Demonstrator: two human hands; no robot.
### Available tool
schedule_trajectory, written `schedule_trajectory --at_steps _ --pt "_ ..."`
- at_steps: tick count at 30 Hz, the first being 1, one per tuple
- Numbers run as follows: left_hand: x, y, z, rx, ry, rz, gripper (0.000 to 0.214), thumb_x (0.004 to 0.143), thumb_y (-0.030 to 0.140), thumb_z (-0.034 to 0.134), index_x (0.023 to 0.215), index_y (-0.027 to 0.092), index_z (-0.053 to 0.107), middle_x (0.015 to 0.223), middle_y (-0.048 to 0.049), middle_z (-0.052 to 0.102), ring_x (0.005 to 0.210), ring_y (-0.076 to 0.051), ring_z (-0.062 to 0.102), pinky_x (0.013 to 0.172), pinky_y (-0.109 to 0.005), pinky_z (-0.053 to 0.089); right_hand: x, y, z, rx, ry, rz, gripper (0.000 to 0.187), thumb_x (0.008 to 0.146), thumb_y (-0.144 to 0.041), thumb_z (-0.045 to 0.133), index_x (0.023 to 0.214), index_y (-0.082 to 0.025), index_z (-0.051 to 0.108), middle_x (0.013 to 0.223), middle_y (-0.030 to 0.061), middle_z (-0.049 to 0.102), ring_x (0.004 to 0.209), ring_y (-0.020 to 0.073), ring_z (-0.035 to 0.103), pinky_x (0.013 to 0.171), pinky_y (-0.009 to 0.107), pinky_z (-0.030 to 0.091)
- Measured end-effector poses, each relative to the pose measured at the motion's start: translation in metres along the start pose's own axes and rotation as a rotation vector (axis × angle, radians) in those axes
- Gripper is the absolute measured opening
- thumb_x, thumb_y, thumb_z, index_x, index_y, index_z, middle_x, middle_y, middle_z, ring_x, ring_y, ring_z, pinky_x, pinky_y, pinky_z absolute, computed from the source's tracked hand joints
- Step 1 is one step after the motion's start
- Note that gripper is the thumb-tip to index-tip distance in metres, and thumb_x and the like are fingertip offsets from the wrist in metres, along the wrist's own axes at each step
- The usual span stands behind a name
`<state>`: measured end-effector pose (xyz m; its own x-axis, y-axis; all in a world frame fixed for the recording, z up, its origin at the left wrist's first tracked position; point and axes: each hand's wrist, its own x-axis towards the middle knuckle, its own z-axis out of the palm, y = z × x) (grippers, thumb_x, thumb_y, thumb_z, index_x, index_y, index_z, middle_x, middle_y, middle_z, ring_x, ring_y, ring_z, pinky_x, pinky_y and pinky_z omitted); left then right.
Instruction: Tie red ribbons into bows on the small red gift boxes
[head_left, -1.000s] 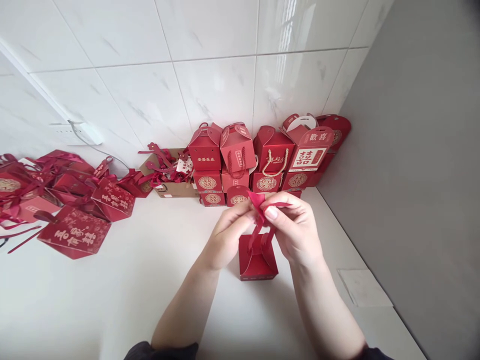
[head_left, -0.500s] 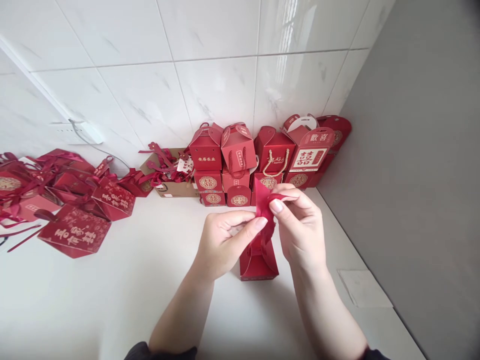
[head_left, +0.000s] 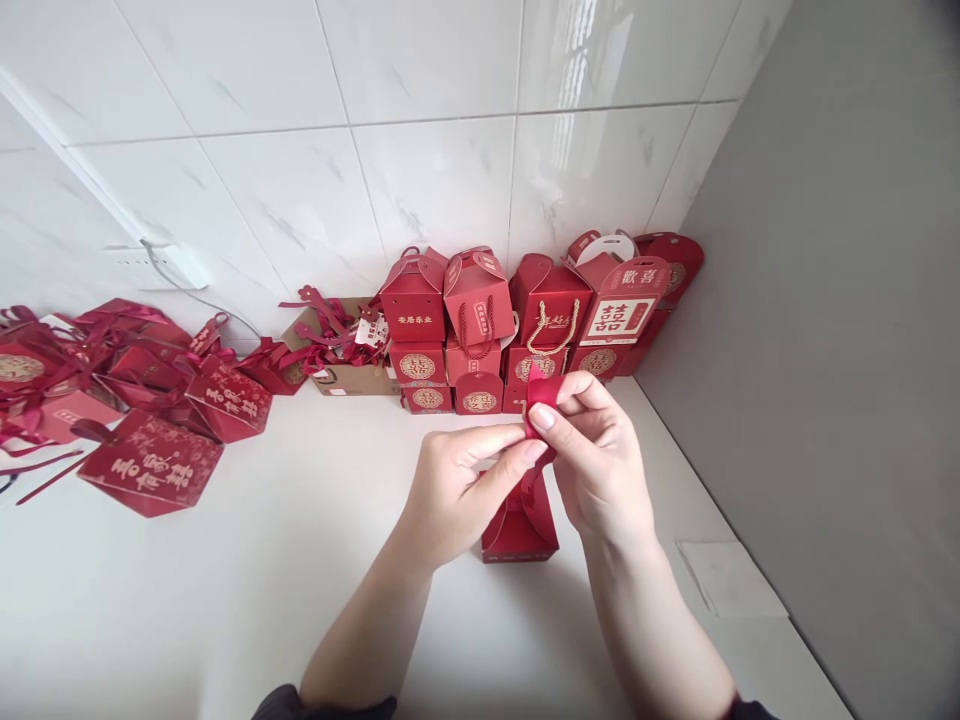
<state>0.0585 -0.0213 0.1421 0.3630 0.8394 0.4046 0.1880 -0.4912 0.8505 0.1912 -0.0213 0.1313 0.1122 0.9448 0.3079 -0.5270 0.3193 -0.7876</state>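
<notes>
A red ribbon (head_left: 541, 388) is pinched between both my hands, its loop standing up above the fingertips and a tail hanging below. My left hand (head_left: 469, 487) holds it low between thumb and forefinger. Just above and to the right, my right hand (head_left: 600, 455) grips the same ribbon with thumb and fingers, the two hands' fingertips nearly touching. Below them on the white table stands a small red gift box (head_left: 519, 540), its inside showing. My hands and the ribbon hide the upper part of this box.
Stacked red gift boxes (head_left: 412, 315) line the tiled wall. Left of them a cardboard box (head_left: 352, 380) holds ribbons and tags (head_left: 330, 320). More red boxes with ribbons (head_left: 150, 465) are heaped at left. A grey panel (head_left: 840, 350) bounds the right; a white sheet (head_left: 731, 578) lies beside it.
My right thumb and fingers have come down and left toward my left fingertips. The ribbon, spread wider before, is now folded into a narrower upright loop. The box below stays put.
</notes>
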Motion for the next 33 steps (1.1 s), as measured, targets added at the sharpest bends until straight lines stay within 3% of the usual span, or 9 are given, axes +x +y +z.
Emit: schedule_trajectory --at_steps 6,10,12,16,21,26,33 --pt "0.0 -0.001 0.005 -0.149 -0.005 -0.076 0.039 0.091 0.037 0.059 0.06 0.016 0.052 0.056 0.0026 0.038 0.054 -0.008 0.034 0.05 -0.024 0.03 -0.001 -0.003 0.003 0.037 -0.001 0.03 0.015 0.082 -0.026 0.071 0.085 -0.022 0.057 0.071 -0.0034 0.055 0.059 0.0084 0.049 0.055 0.02 0.045" --pt "0.001 0.0 0.004 -0.387 -0.124 -0.148 0.027 0.094 0.038 0.054 0.081 0.016 0.061 0.066 -0.0009 0.058 0.06 -0.011 0.052 0.062 -0.025 0.045 -0.003 -0.004 0.002 0.053 0.0 0.027 0.013 0.085 -0.026 0.069 0.09 -0.024 0.057 0.067 -0.0067 0.053 0.043 0.0045 0.038 0.037 0.017 0.032" --pt "0.002 0.001 0.003 -0.474 -0.182 -0.159 0.026 0.096 0.037 0.051 0.089 0.015 0.063 0.065 -0.0016 0.061 0.058 -0.012 0.056 0.063 -0.026 0.049 -0.004 -0.005 -0.001 0.015 -0.014 -0.003 0.011 0.086 -0.027 0.068 0.093 -0.026 0.06 0.07 -0.006 0.057 0.041 0.005 0.042 0.035 0.019 0.034" --pt "0.002 0.001 0.002 -0.489 -0.187 -0.157 0.027 0.096 0.037 0.053 0.087 0.014 0.065 0.06 -0.0006 0.059 0.052 -0.01 0.054 0.057 -0.024 0.047 -0.007 -0.007 -0.004 -0.137 -0.003 -0.145 0.005 0.087 -0.028 0.069 0.09 -0.026 0.071 0.086 0.0 0.067 0.048 0.0082 0.054 0.043 0.025 0.046" --pt "0.001 0.004 0.002 -0.469 -0.184 -0.159 0.025 0.094 0.036 0.056 0.083 0.015 0.063 0.063 -0.001 0.061 0.056 -0.01 0.056 0.057 -0.023 0.048 -0.009 -0.011 -0.003 -0.313 0.089 -0.339 0.008 0.085 -0.029 0.07 0.089 -0.031 0.077 0.092 0.0036 0.069 0.075 0.0192 0.067 0.055 0.033 0.053" --pt "-0.001 0.002 0.005 -0.467 -0.226 -0.168 0.023 0.096 0.033 0.054 0.084 0.015 0.062 0.067 -0.0004 0.062 0.059 -0.009 0.058 0.059 -0.021 0.049 -0.01 -0.013 -0.003 -0.353 0.124 -0.419 0.011 0.085 -0.027 0.07 0.088 -0.033 0.078 0.091 0.0047 0.07 0.089 0.0238 0.068 0.069 0.04 0.058" --pt "-0.002 0.001 0.007 -0.409 -0.274 -0.185 0.019 0.095 0.032 0.056 0.09 0.015 0.061 0.078 -0.0038 0.066 0.072 -0.014 0.066 0.068 -0.025 0.054 -0.01 -0.011 -0.009 -0.342 0.145 -0.44 0.018 0.082 -0.021 0.074 0.092 -0.036 0.078 0.092 0.0025 0.071 0.087 0.0198 0.066 0.064 0.034 0.056"
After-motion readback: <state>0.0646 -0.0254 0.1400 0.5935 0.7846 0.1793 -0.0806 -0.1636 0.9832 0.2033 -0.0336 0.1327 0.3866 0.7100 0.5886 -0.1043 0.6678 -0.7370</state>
